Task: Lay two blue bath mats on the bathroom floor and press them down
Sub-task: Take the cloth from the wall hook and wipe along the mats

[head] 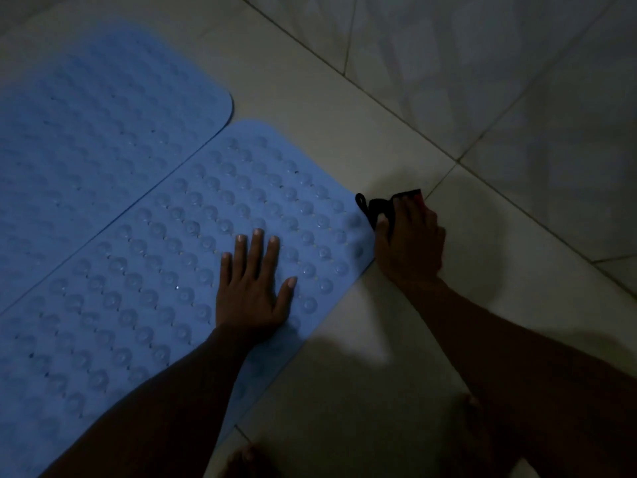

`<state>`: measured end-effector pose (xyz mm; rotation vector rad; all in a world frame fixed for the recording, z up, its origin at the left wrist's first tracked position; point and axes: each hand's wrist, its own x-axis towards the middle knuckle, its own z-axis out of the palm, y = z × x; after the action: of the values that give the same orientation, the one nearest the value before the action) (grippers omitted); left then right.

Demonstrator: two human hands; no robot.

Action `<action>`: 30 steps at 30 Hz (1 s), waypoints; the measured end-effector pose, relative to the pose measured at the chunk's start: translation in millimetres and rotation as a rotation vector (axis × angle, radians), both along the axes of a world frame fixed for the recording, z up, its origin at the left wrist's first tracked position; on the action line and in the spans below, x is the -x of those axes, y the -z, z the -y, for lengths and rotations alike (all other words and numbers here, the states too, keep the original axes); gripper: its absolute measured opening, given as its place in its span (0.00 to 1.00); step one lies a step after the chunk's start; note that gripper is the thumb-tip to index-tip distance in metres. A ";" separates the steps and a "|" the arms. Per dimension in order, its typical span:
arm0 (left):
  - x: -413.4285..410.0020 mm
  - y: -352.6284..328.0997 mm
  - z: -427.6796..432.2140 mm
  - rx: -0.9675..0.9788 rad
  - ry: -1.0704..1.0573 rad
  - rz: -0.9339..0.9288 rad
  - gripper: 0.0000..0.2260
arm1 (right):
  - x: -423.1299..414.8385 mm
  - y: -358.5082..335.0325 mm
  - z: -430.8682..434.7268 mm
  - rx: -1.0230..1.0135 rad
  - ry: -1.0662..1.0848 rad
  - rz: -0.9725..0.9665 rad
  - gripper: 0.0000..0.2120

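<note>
Pressing step, both mats already down. Left grip [253,291] is lying flat and released, pressing the near mat [138,288] by its right edge. Right grip [410,246] is clutching a small black strapped item [379,207] on the floor [344,115] just off the near mat's right corner. Far mat [86,132] is lying beyond the near mat, edges meeting. Next, likely: working the palm toward that corner.

far mat [103,115]: cut off left | dark object [379,208]: unidentifiable under right hand [412,250]
</note>
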<state>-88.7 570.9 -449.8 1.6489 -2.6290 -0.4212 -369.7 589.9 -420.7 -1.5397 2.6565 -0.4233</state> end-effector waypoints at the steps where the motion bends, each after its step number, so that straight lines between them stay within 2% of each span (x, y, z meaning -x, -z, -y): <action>1: -4.7 0.4 -4.0 -0.002 0.031 0.005 0.35 | 8.6 0.1 1.6 0.030 -0.074 -0.070 0.25; 3: -15.2 1.5 -10.2 0.015 0.107 0.016 0.35 | 26.5 11.0 0.2 0.045 -0.256 -0.103 0.25; 5: -21.9 2.9 -13.5 0.058 0.161 0.019 0.35 | 33.0 24.8 -7.5 0.030 -0.331 -0.102 0.26; 9: -19.6 2.7 -11.3 0.118 0.151 0.018 0.35 | 33.7 37.4 -6.9 0.001 -0.297 -0.133 0.27; 16: -20.3 -10.0 -11.6 0.086 0.150 0.013 0.35 | 27.9 33.1 -11.4 -0.002 -0.285 -0.130 0.25; 25: -21.6 -2.4 -11.7 0.082 0.174 -0.004 0.36 | -35.3 41.1 -39.9 -0.080 0.320 -0.066 0.29; 30: -23.8 2.6 -11.1 0.103 0.191 -0.034 0.36 | -112.8 31.7 -69.4 -0.106 0.520 0.015 0.31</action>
<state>-65.0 582.0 -452.4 1.3563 -2.7428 -0.3076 -256.9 659.3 -452.4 -0.7979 2.9877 -0.2980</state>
